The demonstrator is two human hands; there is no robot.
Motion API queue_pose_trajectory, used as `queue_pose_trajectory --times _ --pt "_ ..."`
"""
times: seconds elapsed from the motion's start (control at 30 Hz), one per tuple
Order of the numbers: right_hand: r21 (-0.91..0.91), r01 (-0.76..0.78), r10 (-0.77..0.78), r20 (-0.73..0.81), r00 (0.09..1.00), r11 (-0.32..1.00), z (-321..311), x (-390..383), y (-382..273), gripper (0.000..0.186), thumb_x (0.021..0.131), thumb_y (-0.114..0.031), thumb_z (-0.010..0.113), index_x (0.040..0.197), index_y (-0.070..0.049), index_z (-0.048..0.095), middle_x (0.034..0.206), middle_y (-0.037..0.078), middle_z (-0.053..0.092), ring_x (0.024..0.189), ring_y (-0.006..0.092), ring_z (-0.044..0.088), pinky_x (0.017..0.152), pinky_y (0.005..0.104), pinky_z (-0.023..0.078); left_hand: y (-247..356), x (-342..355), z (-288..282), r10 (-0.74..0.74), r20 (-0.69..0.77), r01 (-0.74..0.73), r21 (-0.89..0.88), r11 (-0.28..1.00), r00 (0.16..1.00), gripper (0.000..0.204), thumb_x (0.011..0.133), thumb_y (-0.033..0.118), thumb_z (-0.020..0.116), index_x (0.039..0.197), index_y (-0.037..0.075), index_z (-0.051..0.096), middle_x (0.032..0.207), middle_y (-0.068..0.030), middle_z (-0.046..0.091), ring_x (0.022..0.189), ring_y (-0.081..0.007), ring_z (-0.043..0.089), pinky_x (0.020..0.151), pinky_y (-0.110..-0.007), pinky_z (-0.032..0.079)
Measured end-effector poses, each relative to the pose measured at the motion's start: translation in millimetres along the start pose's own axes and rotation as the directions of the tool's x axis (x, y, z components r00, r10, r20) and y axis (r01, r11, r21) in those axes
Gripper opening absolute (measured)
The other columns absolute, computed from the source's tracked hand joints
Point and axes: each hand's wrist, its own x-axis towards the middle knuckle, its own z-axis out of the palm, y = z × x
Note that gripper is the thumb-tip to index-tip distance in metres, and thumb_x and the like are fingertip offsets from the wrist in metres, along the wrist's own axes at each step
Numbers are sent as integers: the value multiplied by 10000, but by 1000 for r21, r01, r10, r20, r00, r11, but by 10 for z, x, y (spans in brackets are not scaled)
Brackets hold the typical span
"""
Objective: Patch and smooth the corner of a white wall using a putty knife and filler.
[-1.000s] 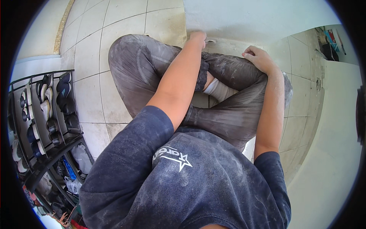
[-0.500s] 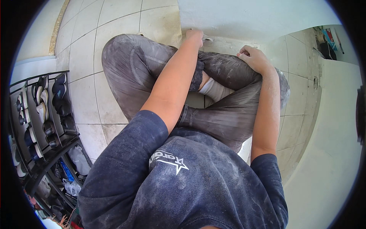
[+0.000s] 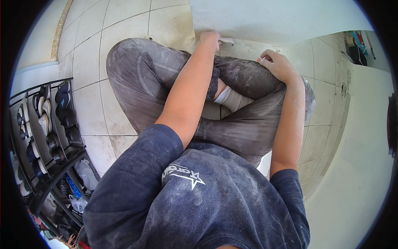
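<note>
My left hand reaches forward to the foot of the white wall, its fingers closed. From its right side sticks out a slim pale thing like a tool's handle, with a darker tip. What the fingers cover of it is hidden. My right hand rests on my right knee, with nothing visible in it. Its fingers are loosely bent and the thumb stands apart from them. Pale dust marks my dark trousers and my right forearm.
I sit cross-legged on a tiled floor. A black shoe rack with several shoes and plastic bags stands at the left. Another pale wall runs along the right. Several things, one of them blue, lean at the far right.
My left hand has shifted slightly along the foot of the wall, and the pale handle beside it shows more clearly. The right hand has stayed on the knee.
</note>
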Motion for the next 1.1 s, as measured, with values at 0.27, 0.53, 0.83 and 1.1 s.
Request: queue_pose_trajectory --times 0.27,0.53,0.83,1.1 --pt "37 20 -19 -25 1000 999 5 -11 18 333 847 -335 559 1029 -60 604 984 143 644 931 290 595 814 378 451 81 -207 3 54 65 -59 78 995 996 338 790 -95 521 1117 -123 440 1149 -222 475 971 -351 572 804 -440 563" --pt "48 26 -26 5 1000 999 -14 -29 -16 320 841 -316 573 1000 -40 607 977 148 641 927 283 591 805 367 447 -24 -161 78 119 7 -119 126 985 993 318 777 -31 563 1086 -82 506 1079 -212 543 973 -353 584 753 -401 550" --pt "55 18 -18 1 1000 998 -5 -46 -144 304 832 -301 581 988 -42 615 928 146 645 894 261 598 807 350 444 -34 -364 50 169 95 -193 538 821 981 326 894 129 387 1151 -5 537 1133 -136 596 1010 -261 598 780 -315 475" --pt "70 26 -25 -13 1000 997 36 -15 -129 281 836 -277 581 981 -39 616 913 140 643 876 255 594 800 346 444 -177 25 106 295 197 -323 817 478 935 281 874 192 443 1018 104 667 1071 -98 642 1008 -216 615 786 -283 486"
